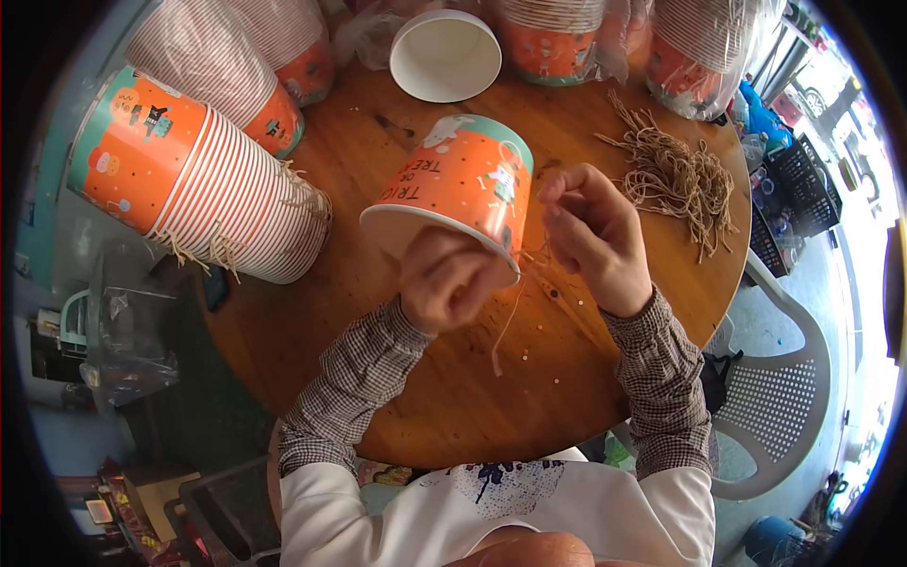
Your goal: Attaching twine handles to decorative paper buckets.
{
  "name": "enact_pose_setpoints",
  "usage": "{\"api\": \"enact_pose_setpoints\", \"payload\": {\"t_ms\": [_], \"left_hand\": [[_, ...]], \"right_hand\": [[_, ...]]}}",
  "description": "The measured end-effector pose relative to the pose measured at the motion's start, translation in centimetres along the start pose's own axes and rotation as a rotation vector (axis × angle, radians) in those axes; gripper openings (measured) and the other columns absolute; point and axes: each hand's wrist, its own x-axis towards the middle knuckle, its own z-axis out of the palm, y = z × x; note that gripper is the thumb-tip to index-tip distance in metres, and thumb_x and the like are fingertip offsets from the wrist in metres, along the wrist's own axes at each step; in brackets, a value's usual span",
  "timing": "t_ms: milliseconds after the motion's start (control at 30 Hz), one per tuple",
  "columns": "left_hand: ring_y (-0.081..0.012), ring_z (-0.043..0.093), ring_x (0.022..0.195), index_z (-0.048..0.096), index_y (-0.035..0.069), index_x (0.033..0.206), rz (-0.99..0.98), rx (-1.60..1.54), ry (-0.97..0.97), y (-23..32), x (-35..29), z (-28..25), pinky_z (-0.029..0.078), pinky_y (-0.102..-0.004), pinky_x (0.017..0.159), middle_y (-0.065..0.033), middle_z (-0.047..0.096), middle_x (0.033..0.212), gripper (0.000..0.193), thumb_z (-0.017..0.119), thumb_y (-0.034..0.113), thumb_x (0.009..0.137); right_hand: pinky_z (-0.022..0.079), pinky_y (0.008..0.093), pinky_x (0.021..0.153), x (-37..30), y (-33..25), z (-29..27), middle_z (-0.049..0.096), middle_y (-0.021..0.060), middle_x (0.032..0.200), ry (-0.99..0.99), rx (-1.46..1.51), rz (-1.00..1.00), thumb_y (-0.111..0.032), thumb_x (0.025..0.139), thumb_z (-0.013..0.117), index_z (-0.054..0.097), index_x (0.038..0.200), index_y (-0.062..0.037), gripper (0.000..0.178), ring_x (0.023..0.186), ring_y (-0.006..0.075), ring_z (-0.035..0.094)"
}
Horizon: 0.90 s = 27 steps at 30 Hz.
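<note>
An orange and teal paper bucket (463, 189) with printed figures hangs tilted over the table, its white-rimmed mouth toward me. My left hand (444, 283) reaches into that mouth and grips the bucket; some of its fingers are hidden inside. Thin tan string (511, 319) runs at the rim's right side, one end dangling down. Beside it my right hand (597, 238) is closed in a pinch at the string, apart from the bucket's wall. A tangled pile of similar string (685, 175) lies on the table to the right.
On the round wooden table (453, 397), a nested stack of buckets (213, 180) with string at several rims lies at left. One white-lined bucket (446, 57) stands open at the back, among plastic-wrapped stacks (699, 47). A grey plastic chair (779, 397) is at right.
</note>
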Motion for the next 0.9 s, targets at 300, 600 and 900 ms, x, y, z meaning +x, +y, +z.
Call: {"api": "enact_pose_setpoints", "payload": {"t_ms": [300, 600, 900], "left_hand": [[-0.0309, 0.064, 0.104, 0.055, -0.001, 0.117, -0.183, -0.152, -0.098, 3.2, 3.5, 1.3, 0.056, -0.0365, 0.077, -0.0183, 0.060, 0.124, 0.037, 0.065, -0.004, 0.081], [-0.0214, 0.058, 0.104, 0.058, 0.006, 0.121, -0.064, 0.072, -0.122, 3.2, 6.2, 1.8, 0.044, -0.0364, 0.086, -0.0061, 0.061, 0.122, 0.044, 0.069, 0.007, 0.079], [-0.0128, 0.062, 0.090, 0.067, 0.016, 0.105, 0.090, 0.067, -0.098, -0.4, 6.5, 0.3, 0.034, -0.0381, 0.103, 0.0063, 0.068, 0.092, 0.030, 0.073, 0.010, 0.076]], "right_hand": [[0.035, 0.0170, 0.038, -1.1, -3.2, 0.0, 0.060, 0.0030, 0.074, -0.145, 0.043, 0.082, -0.006, 0.096, 0.056, 0.051, 0.103, -0.0038, 0.008, 0.048, 0.0031, 0.048], [0.037, 0.0171, 0.043, -2.1, -4.7, -0.7, 0.054, -0.0002, 0.070, -0.153, -0.029, -0.028, -0.007, 0.096, 0.055, 0.053, 0.100, -0.0018, 0.007, 0.050, 0.0034, 0.048], [0.033, 0.0188, 0.041, -1.7, -4.9, -1.0, 0.053, 0.0005, 0.066, -0.062, -0.002, -0.163, -0.003, 0.095, 0.052, 0.053, 0.101, 0.0006, 0.007, 0.046, 0.0051, 0.045]]}}
